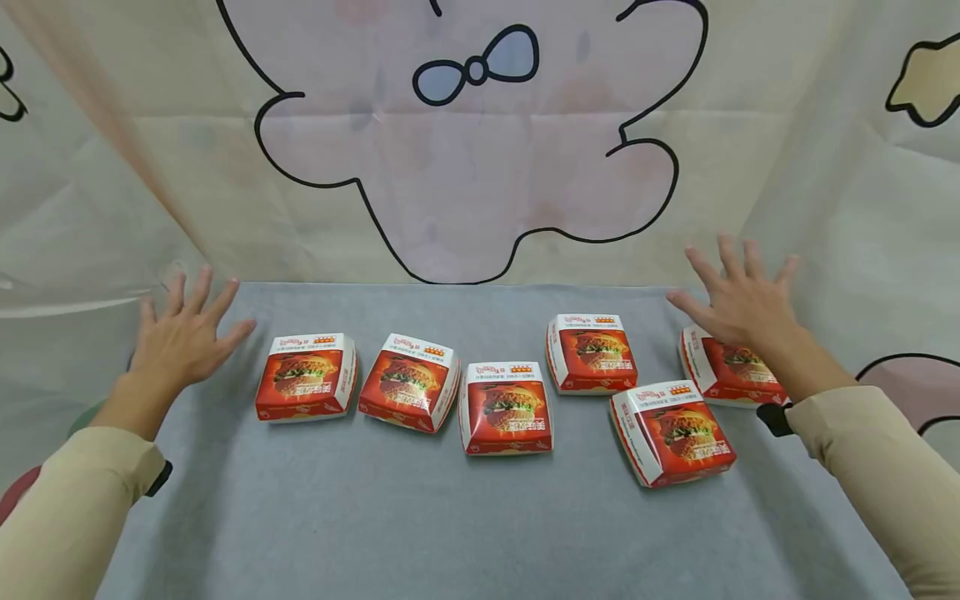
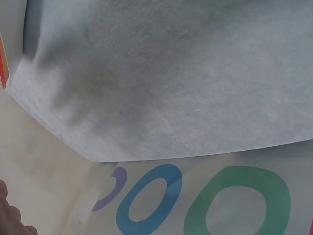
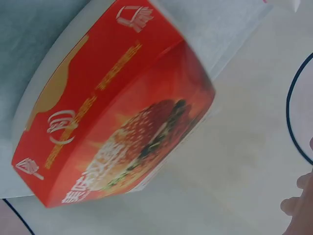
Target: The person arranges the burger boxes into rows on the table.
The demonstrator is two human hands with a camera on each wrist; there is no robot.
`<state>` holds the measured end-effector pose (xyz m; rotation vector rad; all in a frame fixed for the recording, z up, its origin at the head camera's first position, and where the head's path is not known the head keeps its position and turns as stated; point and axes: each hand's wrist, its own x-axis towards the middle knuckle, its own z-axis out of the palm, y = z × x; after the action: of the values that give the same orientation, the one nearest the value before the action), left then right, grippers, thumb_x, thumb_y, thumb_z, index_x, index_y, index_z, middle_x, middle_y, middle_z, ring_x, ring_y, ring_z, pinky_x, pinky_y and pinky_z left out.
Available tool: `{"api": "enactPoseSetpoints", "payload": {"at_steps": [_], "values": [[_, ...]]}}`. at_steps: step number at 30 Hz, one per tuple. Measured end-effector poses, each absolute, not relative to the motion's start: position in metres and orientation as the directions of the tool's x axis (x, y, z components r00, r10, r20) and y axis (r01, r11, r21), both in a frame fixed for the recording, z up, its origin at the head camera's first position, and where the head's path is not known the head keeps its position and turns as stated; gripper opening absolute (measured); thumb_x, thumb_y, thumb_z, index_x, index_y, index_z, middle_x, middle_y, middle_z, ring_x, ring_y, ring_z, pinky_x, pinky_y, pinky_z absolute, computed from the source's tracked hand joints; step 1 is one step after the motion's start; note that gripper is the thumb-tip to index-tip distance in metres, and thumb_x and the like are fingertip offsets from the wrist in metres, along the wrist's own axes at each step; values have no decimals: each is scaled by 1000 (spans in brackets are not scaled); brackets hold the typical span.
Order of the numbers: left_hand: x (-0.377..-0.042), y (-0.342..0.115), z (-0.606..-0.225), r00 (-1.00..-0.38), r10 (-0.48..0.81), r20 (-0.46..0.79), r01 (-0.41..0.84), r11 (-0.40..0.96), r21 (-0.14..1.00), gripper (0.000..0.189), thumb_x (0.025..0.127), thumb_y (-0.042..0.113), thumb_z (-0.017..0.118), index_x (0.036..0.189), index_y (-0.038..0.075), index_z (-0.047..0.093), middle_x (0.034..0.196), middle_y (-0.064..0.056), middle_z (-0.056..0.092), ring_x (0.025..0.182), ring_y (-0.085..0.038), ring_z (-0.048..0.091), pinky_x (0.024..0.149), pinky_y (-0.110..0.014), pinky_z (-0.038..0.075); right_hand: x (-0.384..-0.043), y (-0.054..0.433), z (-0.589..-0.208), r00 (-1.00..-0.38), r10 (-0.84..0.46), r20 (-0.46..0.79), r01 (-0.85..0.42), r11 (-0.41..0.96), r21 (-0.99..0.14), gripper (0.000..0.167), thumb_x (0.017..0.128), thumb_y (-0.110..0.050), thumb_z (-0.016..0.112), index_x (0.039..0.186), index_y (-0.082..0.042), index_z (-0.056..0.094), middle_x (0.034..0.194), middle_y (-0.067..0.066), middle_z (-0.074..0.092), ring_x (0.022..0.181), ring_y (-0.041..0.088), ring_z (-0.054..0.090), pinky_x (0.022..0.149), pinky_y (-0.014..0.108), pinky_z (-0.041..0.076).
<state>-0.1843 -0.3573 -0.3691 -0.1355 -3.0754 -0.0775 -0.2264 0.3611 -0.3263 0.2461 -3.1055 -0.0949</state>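
My left hand (image 1: 182, 333) is raised over the table's left side, fingers straight and spread, holding nothing. To its right lies the nearest burger box (image 1: 306, 377), red and white with a burger picture. My right hand (image 1: 738, 296) hovers at the far right with spread fingers, also holding nothing. It partly covers another burger box (image 1: 742, 371) below it; that box fills much of the right wrist view (image 3: 122, 117). Between the hands lie more such boxes: a tilted one (image 1: 408, 383), a middle one (image 1: 506, 408), one farther back (image 1: 591, 354) and an angled one nearer (image 1: 672, 433).
A grey cloth (image 1: 375, 517) covers the table. Behind it hangs a pale curtain (image 1: 480, 192) with a cartoon outline and a blue bow, and similar printed sheets close off both sides. Dark bands show at both sleeve cuffs.
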Motion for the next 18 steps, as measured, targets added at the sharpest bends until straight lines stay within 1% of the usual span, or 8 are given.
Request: {"api": "enactPoseSetpoints", "payload": {"at_steps": [2, 6, 10, 14, 18], "values": [[-182, -357, -369, -994, 93, 53, 96, 994, 43, 77, 101, 59, 32, 160, 14, 11, 163, -24, -5, 147, -50, -9, 106, -78, -2, -228, 358, -326, -984, -175, 23, -174, 983, 54, 86, 96, -71, 29, 161, -19, 8, 162, 29, -6, 145, 54, -8, 96, 82, -15], [-179, -355, -370, -992, 127, 8, 127, 991, 48, 79, 101, 59, 35, 160, 14, 8, 162, -26, -4, 145, -53, -7, 105, -79, 2, -228, 349, -324, -979, -202, 27, -200, 979, 49, 85, 96, -70, 30, 161, -19, 10, 162, 28, -4, 145, 54, -3, 98, 83, -10], [-176, -352, -369, -984, 176, -36, 174, 983, 57, 81, 101, 58, 38, 161, 15, 6, 162, -26, -2, 144, -55, -1, 105, -79, 6, -225, 338, -322, -975, -221, -5, -221, 974, 42, 85, 96, -70, 31, 161, -19, 9, 163, 26, -4, 145, 54, 2, 101, 81, -8], [-172, -347, -369, -975, 217, -56, 214, 975, 52, 81, 101, 59, 38, 161, 16, 5, 163, -25, 0, 145, -55, 1, 105, -78, 9, -223, 325, -322, -966, -259, -18, -260, 965, 38, 85, 96, -68, 35, 161, -19, 11, 164, 24, -2, 146, 53, 4, 103, 79, -8], [-170, -341, -370, -967, 246, -59, 242, 968, 64, 80, 101, 58, 38, 161, 15, 6, 163, -25, 3, 145, -53, 3, 105, -77, 13, -220, 315, -323, -954, -301, 5, -301, 952, 58, 83, 96, -66, 39, 161, -19, 16, 164, 23, 1, 146, 51, 8, 105, 79, -5]]}}
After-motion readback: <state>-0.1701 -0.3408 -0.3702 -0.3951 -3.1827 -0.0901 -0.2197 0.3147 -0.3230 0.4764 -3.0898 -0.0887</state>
